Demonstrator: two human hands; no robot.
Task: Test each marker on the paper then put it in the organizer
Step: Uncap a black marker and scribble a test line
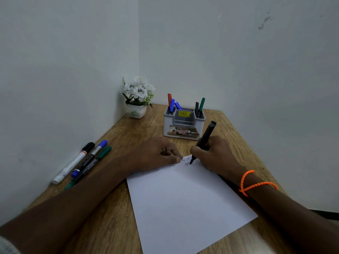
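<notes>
My right hand (pixel 216 153) grips a black marker (pixel 205 138) with its tip down on the far corner of the white paper (pixel 183 204), beside zigzag test scribbles. My left hand (pixel 157 153) rests on the paper's far edge with its fingers curled, holding the sheet down. A grey and white organizer (pixel 184 128) stands beyond the hands; red, blue, black and green markers stick up from its side slots. Three more markers lie on the table at the left: a white one with a black cap (pixel 73 163), a blue-capped one (pixel 89 158) and a green one (pixel 88 167).
The wooden table (pixel 113 217) sits in a corner between two white walls. A small white pot of artificial white flowers (pixel 137 98) stands at the far corner, left of the organizer. An orange beaded band (pixel 255 183) circles my right wrist.
</notes>
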